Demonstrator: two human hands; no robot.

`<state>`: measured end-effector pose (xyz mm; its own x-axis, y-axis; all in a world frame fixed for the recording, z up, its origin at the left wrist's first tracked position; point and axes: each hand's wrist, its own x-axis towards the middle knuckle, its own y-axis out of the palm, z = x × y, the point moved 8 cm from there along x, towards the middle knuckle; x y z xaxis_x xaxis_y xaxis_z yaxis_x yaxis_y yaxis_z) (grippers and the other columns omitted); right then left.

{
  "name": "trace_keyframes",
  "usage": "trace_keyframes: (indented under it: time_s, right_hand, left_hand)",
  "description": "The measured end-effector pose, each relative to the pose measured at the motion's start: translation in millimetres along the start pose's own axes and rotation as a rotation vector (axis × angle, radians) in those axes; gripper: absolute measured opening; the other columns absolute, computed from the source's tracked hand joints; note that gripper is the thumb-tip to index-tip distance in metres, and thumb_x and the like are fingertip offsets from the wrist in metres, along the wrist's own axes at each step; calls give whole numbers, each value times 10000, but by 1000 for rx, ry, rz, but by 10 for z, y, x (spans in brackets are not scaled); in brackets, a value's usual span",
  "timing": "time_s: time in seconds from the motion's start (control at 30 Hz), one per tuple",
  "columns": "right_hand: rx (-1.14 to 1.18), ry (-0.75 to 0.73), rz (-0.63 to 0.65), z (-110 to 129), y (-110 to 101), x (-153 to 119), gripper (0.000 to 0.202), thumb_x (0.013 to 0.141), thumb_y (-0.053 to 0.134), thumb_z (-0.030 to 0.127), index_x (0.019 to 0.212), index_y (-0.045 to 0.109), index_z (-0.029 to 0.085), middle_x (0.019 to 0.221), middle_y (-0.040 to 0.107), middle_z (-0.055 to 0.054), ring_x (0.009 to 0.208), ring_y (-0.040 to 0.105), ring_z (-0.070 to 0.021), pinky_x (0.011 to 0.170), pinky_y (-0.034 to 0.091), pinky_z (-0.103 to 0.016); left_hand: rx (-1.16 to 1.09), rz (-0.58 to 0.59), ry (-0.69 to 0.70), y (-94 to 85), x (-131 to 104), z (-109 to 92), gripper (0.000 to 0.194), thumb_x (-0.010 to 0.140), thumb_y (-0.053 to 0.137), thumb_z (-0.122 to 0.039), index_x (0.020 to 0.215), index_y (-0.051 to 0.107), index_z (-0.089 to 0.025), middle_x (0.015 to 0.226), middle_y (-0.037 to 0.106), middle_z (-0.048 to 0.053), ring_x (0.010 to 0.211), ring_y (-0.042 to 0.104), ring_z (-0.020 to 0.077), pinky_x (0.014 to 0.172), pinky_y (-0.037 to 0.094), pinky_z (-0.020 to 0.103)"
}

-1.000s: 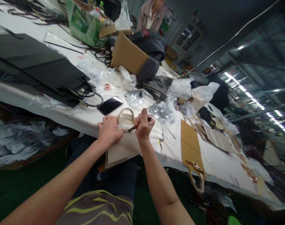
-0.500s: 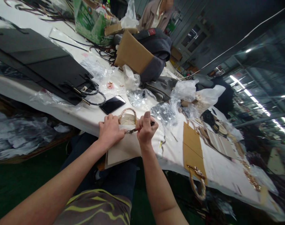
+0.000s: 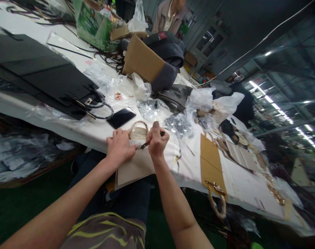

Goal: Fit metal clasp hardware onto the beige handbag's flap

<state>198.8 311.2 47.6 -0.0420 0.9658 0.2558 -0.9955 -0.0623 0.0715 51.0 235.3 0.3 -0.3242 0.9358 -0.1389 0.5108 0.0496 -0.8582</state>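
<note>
beige panel point(image 3: 135, 166) with looped handle point(image 3: 138, 122), at the near edge of a white-covered surface point(image 3: 95, 133).
the panel appears light and fairly stiff, the handle firm but springy; its broad flat side offers the safest hold, the small metal fitting point(image 3: 139, 147) likely being slippery. the left hand point(image 3: 119, 147) lies over the panel, fingers partly bent; whether it pinches is unclear. the right hand point(image 3: 156, 142) is closed around a thin dark tool point(image 3: 145, 145) reaching the fitting. a phone point(image 3: 122, 117), crumpled plastic point(image 3: 178, 124) and an ochre panel point(image 3: 211, 159) lie about; strip lights point(image 3: 271, 100) cross the dim room.
</note>
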Motion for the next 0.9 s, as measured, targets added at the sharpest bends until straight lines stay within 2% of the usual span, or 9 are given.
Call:
trace_keyframes:
  time_s: [0.1, 0.17, 0.3, 0.4, 0.67, 0.77, 0.9]
  right_hand:
    - [155, 171, -28, -59, -63, 286, 747, 973, 752, 717, 646, 253, 269, 529, 217, 98, 407, 199, -79, 373, 175, -280]
    - [170, 308, -28, -142, -48, 476, 745, 983, 755, 684, 662, 229, 268, 530, 195, 110, 411, 170, -71, 360, 152, -259]
    - [129, 543, 74, -388, 165, 657, 740, 994, 771, 662, 683, 233, 260, 516, 208, 126, 421, 150, -56, 358, 134, -217]
    - [103, 619, 119, -537, 317, 650, 724, 978, 811, 641, 695, 265, 258, 501, 220, 137, 418, 146, -49, 357, 126, -196]
    - [-39, 697, 166, -667, 502, 597, 649, 970, 857, 560, 727, 339, 254, 482, 280, 143, 391, 173, -39, 335, 141, -173]
    - [-91, 648, 175, -634, 531, 562, 653, 940, 882, 571, 711, 360, 254, 478, 314, 127, 384, 220, -48, 324, 164, -189]
    - [-88, 497, 170, -498, 507, 491, 649, 921, 873, 600, 693, 370, 259, 479, 316, 116, 375, 259, -62, 327, 189, -216]
  left_hand:
    - [0, -9, 16, -12, -18, -10, 456, 942, 687, -526, 1256, 626, -201, 1402, 599, 194, 1373, 525, 402, 1108, 482, 566]
    - [0, -25, 23, -15, -21, -11, 454, 941, 684, -531, 1241, 626, -195, 1393, 604, 198, 1363, 534, 404, 1099, 489, 572]
    - [5, -49, 19, 1, -15, 2, 459, 934, 680, -534, 1241, 622, -197, 1389, 609, 200, 1360, 539, 409, 1088, 496, 580]
    - [-10, -63, 25, 17, -15, 11, 463, 931, 681, -532, 1243, 626, -194, 1378, 615, 198, 1356, 544, 411, 1086, 495, 582]
    - [-20, -59, 12, 48, -14, 35, 465, 938, 689, -530, 1268, 618, -210, 1384, 612, 191, 1367, 522, 404, 1094, 489, 576]
    - [-21, -51, 9, 16, -33, 5, 451, 937, 697, -500, 1265, 619, -201, 1390, 606, 193, 1363, 523, 400, 1085, 497, 571]
    - [-29, -33, 2, 7, -48, -26, 443, 928, 703, -452, 1270, 628, -181, 1387, 598, 206, 1358, 523, 412, 1073, 502, 584]
